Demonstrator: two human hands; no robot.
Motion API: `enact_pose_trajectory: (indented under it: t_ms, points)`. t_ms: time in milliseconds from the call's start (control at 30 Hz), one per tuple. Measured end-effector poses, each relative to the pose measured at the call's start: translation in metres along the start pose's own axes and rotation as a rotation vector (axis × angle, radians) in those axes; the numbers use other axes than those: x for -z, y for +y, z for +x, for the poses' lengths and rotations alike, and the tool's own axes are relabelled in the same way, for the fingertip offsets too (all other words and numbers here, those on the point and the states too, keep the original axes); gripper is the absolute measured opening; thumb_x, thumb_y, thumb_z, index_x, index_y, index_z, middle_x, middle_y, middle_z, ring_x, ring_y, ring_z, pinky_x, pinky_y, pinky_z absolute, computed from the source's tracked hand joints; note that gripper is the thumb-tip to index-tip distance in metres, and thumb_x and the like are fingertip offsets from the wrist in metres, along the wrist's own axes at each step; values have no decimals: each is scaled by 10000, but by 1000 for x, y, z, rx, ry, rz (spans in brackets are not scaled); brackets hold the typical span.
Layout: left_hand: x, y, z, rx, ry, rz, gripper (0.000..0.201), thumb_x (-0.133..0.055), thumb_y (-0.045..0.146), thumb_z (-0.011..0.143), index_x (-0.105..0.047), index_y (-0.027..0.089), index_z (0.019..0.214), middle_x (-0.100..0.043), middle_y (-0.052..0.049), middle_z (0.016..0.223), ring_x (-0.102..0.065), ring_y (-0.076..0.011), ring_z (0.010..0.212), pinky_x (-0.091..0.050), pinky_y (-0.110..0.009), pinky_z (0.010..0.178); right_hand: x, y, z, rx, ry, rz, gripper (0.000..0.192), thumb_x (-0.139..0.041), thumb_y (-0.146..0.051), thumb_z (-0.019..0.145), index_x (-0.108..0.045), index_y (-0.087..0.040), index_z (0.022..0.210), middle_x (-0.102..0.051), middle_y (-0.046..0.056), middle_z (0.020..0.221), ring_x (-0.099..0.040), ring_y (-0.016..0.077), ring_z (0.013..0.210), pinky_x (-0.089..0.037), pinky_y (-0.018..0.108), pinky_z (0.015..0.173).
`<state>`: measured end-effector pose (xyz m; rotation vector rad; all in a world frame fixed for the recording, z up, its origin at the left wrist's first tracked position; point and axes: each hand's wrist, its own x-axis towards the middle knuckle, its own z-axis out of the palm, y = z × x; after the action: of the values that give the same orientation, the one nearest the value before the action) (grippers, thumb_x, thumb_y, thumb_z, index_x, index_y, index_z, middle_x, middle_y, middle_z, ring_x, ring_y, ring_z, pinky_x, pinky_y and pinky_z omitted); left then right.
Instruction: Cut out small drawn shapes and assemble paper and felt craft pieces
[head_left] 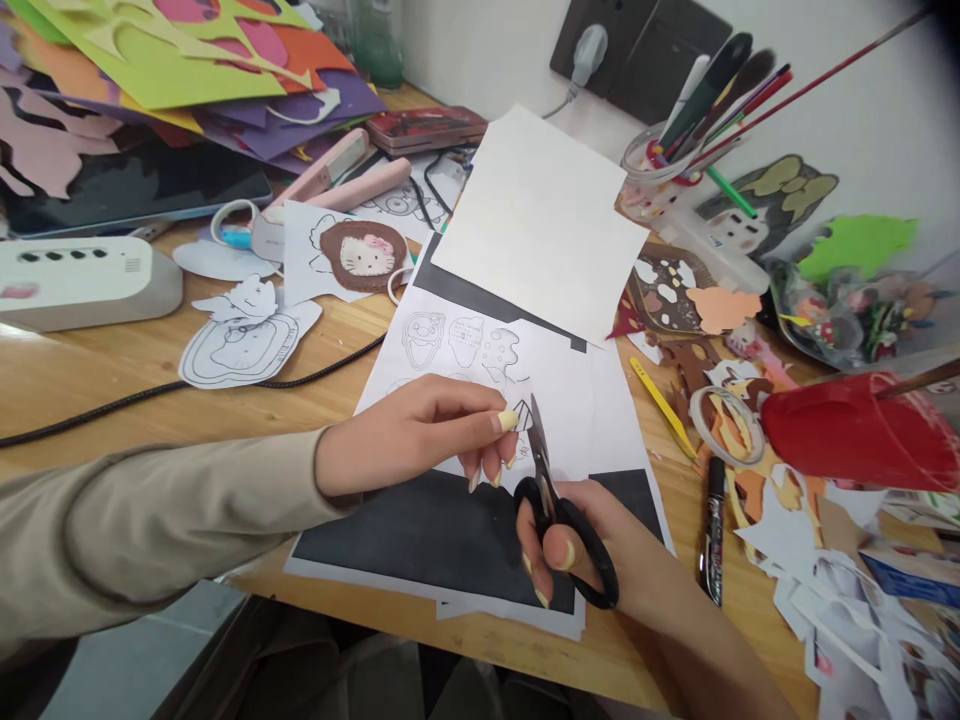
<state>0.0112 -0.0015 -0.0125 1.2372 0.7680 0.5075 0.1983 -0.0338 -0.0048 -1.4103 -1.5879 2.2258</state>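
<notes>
My left hand (pixel 427 430) pinches a small paper cutout (pixel 524 414) with dark printed lines between thumb and fingers. Black-handled scissors (pixel 553 490) are in my right hand (pixel 592 540), with thumb and fingers through the loops. Their blades point away from me and lie right beside the cutout; whether they touch it I cannot tell. Both hands are above a printed sheet (pixel 405 385) with outline drawings and black bands, part of which my left hand covers. A blank white sheet (pixel 540 220) lies over its far end.
Coloured sheets (pixel 172 50) pile up at the back left, near a white power strip (pixel 82 280). A black cord (pixel 322 372) crosses the left side. To the right are yellow tweezers (pixel 664 405), a black marker (pixel 714 530), a red cup (pixel 847 430) and paper scraps (pixel 832 600).
</notes>
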Motion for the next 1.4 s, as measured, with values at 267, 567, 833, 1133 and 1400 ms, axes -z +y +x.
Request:
enact_pose_trajectory:
  t_ms: [267, 567, 833, 1133, 1400]
  points:
    - [1, -1, -2, 2, -26, 5, 256, -370, 247, 816, -528, 105, 671, -525, -1, 635, -487, -56, 585, -404, -139, 559, 2, -2, 0, -29, -16, -4, 477, -450, -604, 653, -481, -130, 616, -492, 10, 516, -400, 83, 475, -306, 219, 479]
    - [2, 0, -2, 24, -56, 29, 274, -366, 264, 819, -528, 98, 672, -510, -8, 616, -487, -61, 594, -392, -143, 562, 4, -5, -1, -13, -33, -86, 525, -418, -654, 625, -488, -133, 628, -492, 12, 523, -419, 99, 505, -318, 226, 506]
    - [2, 0, 0, 28, -78, 35, 277, -363, 268, 820, -523, 99, 669, -501, -4, 604, -484, -59, 588, -385, -141, 558, 5, -3, -2, -6, -37, -85, 528, -414, -650, 632, -497, -129, 643, -505, 18, 550, -414, 95, 517, -314, 219, 507]
    - [2, 1, -1, 34, -92, 37, 271, -368, 244, 820, -522, 90, 659, -499, -1, 593, -485, -52, 578, -384, -128, 549, 6, -5, -3, -33, -32, -85, 376, -479, -494, 707, -500, -128, 626, -493, 3, 524, -411, 80, 497, -317, 201, 488]
    - [2, 1, 1, 25, -112, 28, 255, -370, 230, 818, -518, 99, 657, -498, 5, 600, -486, -49, 584, -383, -124, 552, 5, -7, -5, -73, -31, -83, 391, -499, -507, 677, -512, -124, 600, -481, -9, 489, -351, 54, 420, -289, 180, 422]
